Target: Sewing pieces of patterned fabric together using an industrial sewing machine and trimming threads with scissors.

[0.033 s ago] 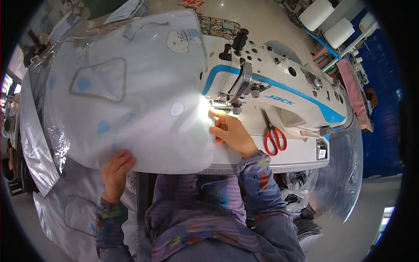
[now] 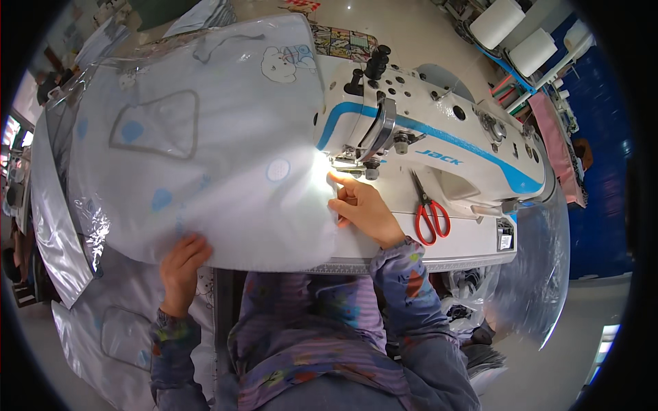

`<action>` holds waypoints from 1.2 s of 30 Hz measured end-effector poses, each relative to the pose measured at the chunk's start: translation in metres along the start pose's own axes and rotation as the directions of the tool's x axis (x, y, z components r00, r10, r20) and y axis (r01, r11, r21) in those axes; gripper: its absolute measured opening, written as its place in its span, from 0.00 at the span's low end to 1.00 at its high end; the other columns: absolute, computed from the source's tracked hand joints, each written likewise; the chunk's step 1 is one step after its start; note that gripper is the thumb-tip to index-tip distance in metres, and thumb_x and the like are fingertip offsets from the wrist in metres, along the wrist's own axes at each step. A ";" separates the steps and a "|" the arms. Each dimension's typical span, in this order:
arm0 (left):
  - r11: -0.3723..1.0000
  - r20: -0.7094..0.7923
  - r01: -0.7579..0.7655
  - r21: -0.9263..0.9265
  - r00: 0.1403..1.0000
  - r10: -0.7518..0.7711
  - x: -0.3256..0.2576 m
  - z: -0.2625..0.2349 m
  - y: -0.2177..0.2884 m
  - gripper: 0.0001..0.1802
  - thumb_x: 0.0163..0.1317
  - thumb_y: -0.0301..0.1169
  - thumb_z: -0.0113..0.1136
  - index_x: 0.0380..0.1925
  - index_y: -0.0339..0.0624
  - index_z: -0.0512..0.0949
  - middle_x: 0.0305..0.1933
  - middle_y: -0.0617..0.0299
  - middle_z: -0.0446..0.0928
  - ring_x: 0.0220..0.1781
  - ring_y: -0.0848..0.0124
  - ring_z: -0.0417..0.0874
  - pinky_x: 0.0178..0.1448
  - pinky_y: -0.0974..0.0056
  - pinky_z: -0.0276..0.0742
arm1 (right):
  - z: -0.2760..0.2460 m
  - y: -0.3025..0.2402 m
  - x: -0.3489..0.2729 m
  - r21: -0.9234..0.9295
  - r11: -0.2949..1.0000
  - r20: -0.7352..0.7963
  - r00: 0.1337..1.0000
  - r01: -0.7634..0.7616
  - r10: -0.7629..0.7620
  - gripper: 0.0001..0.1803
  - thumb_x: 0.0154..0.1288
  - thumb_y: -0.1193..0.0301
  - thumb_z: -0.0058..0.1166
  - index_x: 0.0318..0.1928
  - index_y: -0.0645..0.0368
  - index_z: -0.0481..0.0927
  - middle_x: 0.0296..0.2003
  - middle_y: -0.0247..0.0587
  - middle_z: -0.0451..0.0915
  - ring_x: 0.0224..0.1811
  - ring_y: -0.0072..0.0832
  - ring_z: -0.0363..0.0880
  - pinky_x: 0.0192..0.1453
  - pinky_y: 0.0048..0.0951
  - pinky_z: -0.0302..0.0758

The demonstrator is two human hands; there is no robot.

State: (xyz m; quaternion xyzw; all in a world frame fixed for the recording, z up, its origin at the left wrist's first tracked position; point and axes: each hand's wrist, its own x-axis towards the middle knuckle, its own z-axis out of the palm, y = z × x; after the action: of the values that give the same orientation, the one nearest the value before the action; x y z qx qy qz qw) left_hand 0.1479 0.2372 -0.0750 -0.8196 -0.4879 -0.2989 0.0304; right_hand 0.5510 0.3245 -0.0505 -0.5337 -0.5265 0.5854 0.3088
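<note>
A large pale fabric sheet [image 2: 240, 198] with blue dots, a printed cartoon animal and a grey outlined shape spreads over the left side of the work surface. Its right edge runs under the lit needle area of a white and blue sewing machine [image 2: 439, 140]. Close in front of the presser foot, my right hand [image 2: 367, 209] pinches that edge between thumb and fingers. My left hand [image 2: 184, 267] lies at the sheet's near edge, fingers stretched out on top and slightly blurred. The needle tip is lost in the glare.
Red-handled scissors [image 2: 432, 218] lie on the machine bed, right of my right hand. White thread cones [image 2: 497, 24] stand on a rack at the far right. Shiny clear plastic [image 2: 96, 233] borders the sheet on the left. More printed fabric [image 2: 123, 335] hangs below, near my left forearm.
The sheet has shifted very slightly away from me, and its near edge sits a touch farther off. My left hand has moved slightly with it; my right hand holds its place.
</note>
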 end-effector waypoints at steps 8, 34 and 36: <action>0.999 0.019 0.006 -0.033 1.000 -0.005 0.031 0.011 -0.019 0.11 0.58 0.20 0.63 0.38 0.41 0.90 0.50 0.56 0.90 0.61 0.52 0.88 0.64 0.52 0.84 | 0.000 0.003 -0.001 -0.028 0.999 -0.019 0.999 -0.032 0.031 0.35 0.75 0.76 0.63 0.79 0.66 0.68 0.40 0.35 0.84 0.38 0.19 0.83 0.41 0.22 0.85; 0.993 0.178 0.026 0.113 0.983 -0.046 0.070 0.004 0.026 0.19 0.60 0.25 0.62 0.51 0.53 0.89 0.45 0.66 0.83 0.47 0.62 0.86 0.45 0.58 0.85 | 0.007 -0.011 -0.003 -0.179 0.982 -0.102 0.994 -0.068 0.050 0.30 0.75 0.72 0.52 0.76 0.60 0.74 0.25 0.40 0.84 0.22 0.23 0.84 0.28 0.26 0.83; 0.988 0.274 -0.024 0.155 0.961 -0.020 0.064 -0.003 0.047 0.20 0.61 0.26 0.61 0.53 0.52 0.87 0.41 0.65 0.80 0.44 0.61 0.85 0.43 0.57 0.84 | 0.007 -0.012 -0.003 -0.165 0.984 -0.098 0.994 -0.070 0.054 0.30 0.75 0.73 0.51 0.76 0.59 0.74 0.25 0.40 0.83 0.22 0.23 0.84 0.28 0.26 0.83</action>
State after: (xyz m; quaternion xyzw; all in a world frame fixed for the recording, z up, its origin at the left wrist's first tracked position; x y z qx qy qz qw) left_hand 0.2072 0.2616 -0.0280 -0.8487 -0.5085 -0.1428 0.0272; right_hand 0.5428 0.3227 -0.0387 -0.6007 -0.5422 0.5225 0.2686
